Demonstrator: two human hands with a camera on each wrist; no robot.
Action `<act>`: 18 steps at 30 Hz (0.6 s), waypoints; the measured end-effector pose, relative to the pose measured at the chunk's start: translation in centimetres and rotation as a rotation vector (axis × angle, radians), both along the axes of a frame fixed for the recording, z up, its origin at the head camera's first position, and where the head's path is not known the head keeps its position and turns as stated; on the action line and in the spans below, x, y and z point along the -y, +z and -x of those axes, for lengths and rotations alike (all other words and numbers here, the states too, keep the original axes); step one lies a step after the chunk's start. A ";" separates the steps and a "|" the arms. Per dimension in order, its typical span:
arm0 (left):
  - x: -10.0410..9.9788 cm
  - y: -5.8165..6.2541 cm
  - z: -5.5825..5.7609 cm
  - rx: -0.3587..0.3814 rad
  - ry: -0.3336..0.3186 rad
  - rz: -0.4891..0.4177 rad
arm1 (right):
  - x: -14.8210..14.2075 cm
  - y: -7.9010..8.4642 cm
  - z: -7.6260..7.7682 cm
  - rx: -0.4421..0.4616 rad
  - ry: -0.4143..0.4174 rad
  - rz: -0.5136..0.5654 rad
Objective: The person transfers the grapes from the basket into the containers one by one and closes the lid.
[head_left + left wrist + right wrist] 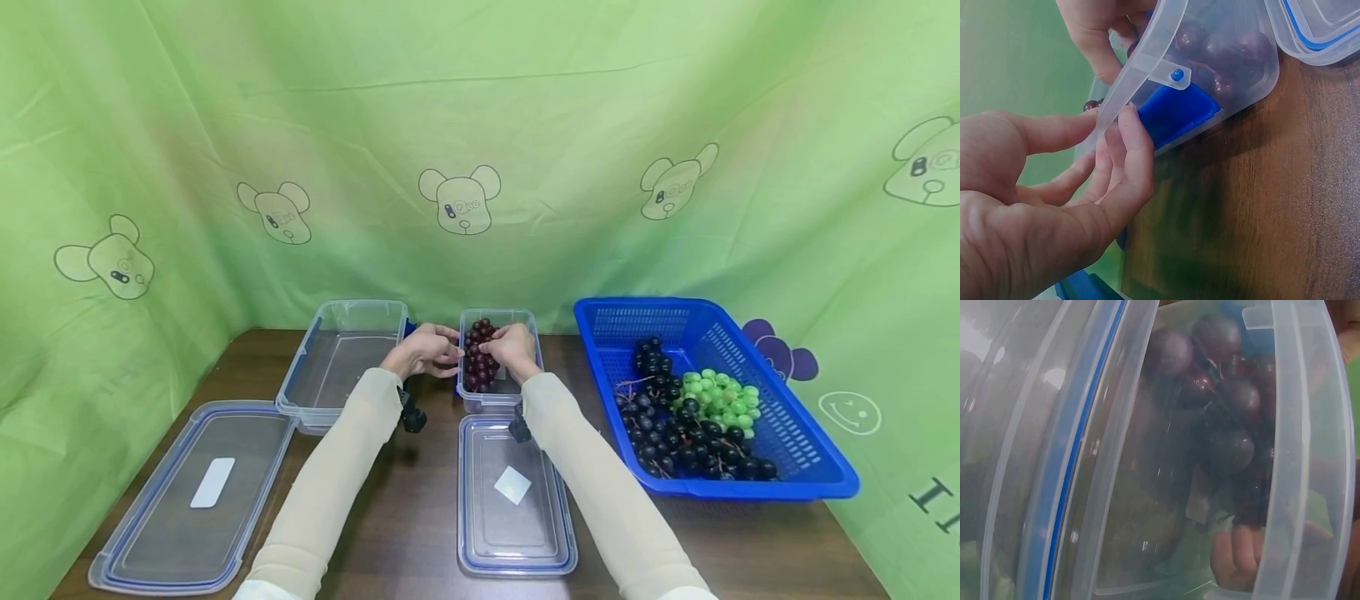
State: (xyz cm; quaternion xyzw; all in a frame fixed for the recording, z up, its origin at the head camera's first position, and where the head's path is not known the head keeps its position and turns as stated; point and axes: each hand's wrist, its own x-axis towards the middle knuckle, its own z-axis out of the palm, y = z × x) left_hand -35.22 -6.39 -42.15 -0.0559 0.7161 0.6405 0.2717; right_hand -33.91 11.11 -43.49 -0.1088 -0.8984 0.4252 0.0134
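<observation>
A bunch of dark red grapes (477, 377) lies along the left side of a small clear plastic container (489, 405). My left hand (427, 350) holds that container's left rim; in the left wrist view its thumb and fingers meet the rim beside a blue clip (1175, 112). Reaching inside from the right, my right hand (514, 347) grips the bunch with curled fingers. Through the cloudy wall in the right wrist view, its fingertips (1244, 550) show against the grapes. The container hides part of this hand.
A larger clear container (337, 367) stands to the left, its blue-edged lid (247, 500) in front. The small lid (517, 533) lies before the small container. At right, a blue basket (600, 375) holds black grapes (667, 442) and green grapes (722, 400). Green curtain hangs behind.
</observation>
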 end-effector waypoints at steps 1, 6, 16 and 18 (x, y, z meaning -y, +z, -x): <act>0.0 0.0 0.0 -0.001 0.000 0.001 | 0.0 0.0 0.0 -0.005 0.002 -0.007; 0.2 0.0 0.1 0.001 -0.008 0.010 | 0.0 0.3 -0.1 -0.038 0.033 -0.108; 0.1 0.2 -0.1 0.005 -0.014 0.001 | -1.1 2.7 0.2 -0.070 0.085 -0.175; 0.1 0.2 -0.1 0.003 -0.016 0.001 | -1.6 3.8 0.2 -0.081 0.090 -0.162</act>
